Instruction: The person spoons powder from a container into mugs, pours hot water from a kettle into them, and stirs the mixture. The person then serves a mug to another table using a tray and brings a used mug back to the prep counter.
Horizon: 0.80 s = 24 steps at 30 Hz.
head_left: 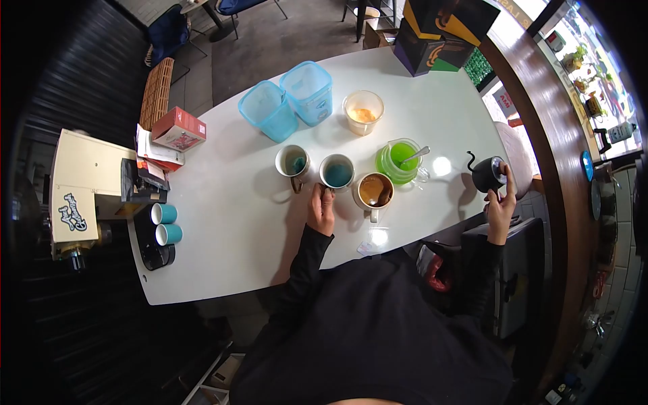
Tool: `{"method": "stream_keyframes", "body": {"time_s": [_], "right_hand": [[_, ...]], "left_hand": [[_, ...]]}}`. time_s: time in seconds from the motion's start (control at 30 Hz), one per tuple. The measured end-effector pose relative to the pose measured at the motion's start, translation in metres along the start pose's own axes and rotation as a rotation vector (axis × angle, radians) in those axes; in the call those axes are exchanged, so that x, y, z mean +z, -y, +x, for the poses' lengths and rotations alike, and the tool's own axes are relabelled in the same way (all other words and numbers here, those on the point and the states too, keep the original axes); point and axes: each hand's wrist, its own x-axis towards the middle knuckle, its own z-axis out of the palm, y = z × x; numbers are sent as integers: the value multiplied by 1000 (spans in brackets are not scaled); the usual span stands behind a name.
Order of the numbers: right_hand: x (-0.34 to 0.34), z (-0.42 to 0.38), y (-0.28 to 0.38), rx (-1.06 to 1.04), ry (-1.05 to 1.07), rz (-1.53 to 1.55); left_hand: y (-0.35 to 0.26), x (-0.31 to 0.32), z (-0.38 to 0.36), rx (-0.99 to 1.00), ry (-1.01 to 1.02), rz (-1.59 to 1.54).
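Observation:
My left hand [321, 212] is closed on the near side of a mug [337, 162] with blue-green inside, probably at its handle, which the fingers hide. To its left stands a similar mug [291, 155] with some blue-green inside. On the right is a mug [372, 208] of brown liquid, its handle facing me. Just behind that sits a glass jar [398, 172] of bright green liquid with a spoon [417, 155] in it. At the table's right edge my right hand [501, 206] grips a small black gooseneck kettle [486, 177], its spout pointing left.
Two light-blue plastic containers [310, 101] stand at the back, beside a clear cup [363, 121] with orange residue. At the left are a cream coffee machine or grinder [84, 175], two teal cups [169, 234] and a red box [179, 129]. Dark boxes [439, 40] occupy the far right corner.

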Motion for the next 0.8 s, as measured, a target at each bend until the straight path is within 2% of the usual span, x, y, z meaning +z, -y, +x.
{"method": "stream_keyframes", "body": {"time_s": [0.5, 0.57, 0.63, 0.67, 0.7, 0.77, 0.8], "right_hand": [[29, -13, -36, -31, 7, -46], [34, -13, -38, -38, -17, -61], [42, -14, -30, -155, -62, -133], [45, -11, -36, -282, -95, -235], [46, -12, -32, -275, -98, -236], [49, -16, -23, -114, -66, -346], [53, -16, -21, -226, -102, -401]], "left_hand": [[-8, 1, 1, -93, 1, -4], [-5, 4, 1, -29, -46, -26], [-5, 4, 0, -41, -48, -25], [-5, 4, 0, -50, -55, -28], [-4, 4, 1, -53, -48, -26], [2, 4, 0, -49, -64, -14], [5, 4, -1, -54, -58, -10]]}}
